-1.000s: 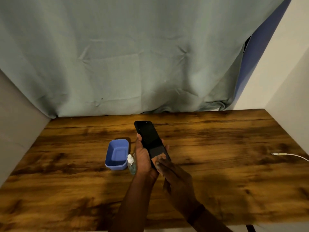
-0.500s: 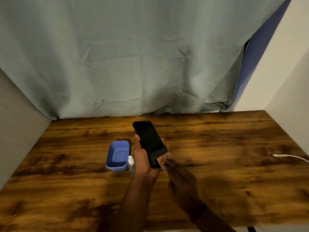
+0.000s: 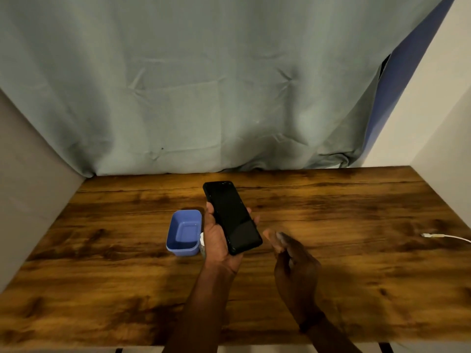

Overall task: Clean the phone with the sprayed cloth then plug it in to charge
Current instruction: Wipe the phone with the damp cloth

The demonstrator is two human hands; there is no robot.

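My left hand [image 3: 218, 238] grips a black phone [image 3: 232, 216], screen up and dark, raised above the middle of the wooden table [image 3: 356, 276]. My thumb lies on the phone's left edge and my fingertips show past its right edge. To the right of the phone's lower end, clear of it, is my right hand [image 3: 293, 258], blurred by motion. It pinches a small pale cloth [image 3: 276, 236] at its fingertips. A white charging cable [image 3: 433, 235] lies on the table at the far right, with its plug pointing left.
A blue plastic tub [image 3: 184, 233] stands just left of my left hand. Between the two, a small clear spray bottle with a white cap [image 3: 202, 241] is mostly hidden behind my wrist. A grey-green curtain hangs behind the table, and walls close both sides.
My right hand has lifted the cloth off the lower part of the screen and moved away to the right. My left hand still holds the phone in about the same place.
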